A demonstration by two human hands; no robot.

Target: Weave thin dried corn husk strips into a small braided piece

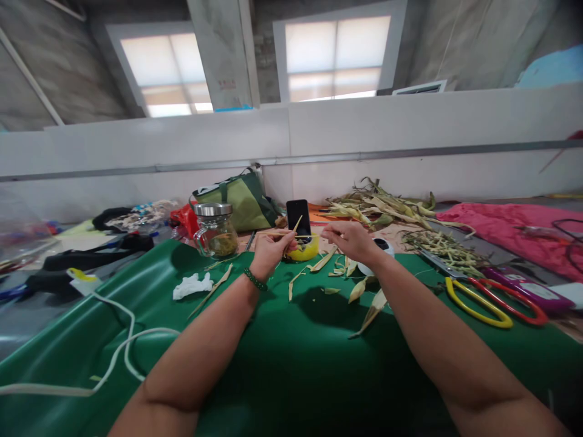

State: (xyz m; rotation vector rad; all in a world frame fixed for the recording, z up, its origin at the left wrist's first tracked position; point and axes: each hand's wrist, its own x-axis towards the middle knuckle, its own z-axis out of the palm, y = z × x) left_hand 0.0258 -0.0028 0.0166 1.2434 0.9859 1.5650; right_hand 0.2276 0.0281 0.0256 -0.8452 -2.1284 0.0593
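Between the thumb and fingers of my left hand (pixel 269 250) are thin pale strips of dried corn husk (pixel 298 223); one points up and another lies level toward the right. My right hand (pixel 350 243) is raised a short way to the right, its fingers curled and pinched together; what they hold, if anything, is too small to make out. Behind and below the hands sit a yellow tape dispenser-like object (pixel 306 249) and a dark phone (pixel 298 217) standing upright. Loose husk pieces (pixel 358 290) lie under my right hand, near a white round object (pixel 384 246) partly hidden by my wrist.
A green mat (pixel 291 376) covers the table. On the left are a glass jar (pixel 221 233), crumpled tissue (pixel 192 286) and a white cable (pixel 113 358). Husk piles (pixel 382 203), scissors (pixel 478 303) and pink cloth (pixel 510 227) lie right. A green bag (pixel 241 197) stands behind.
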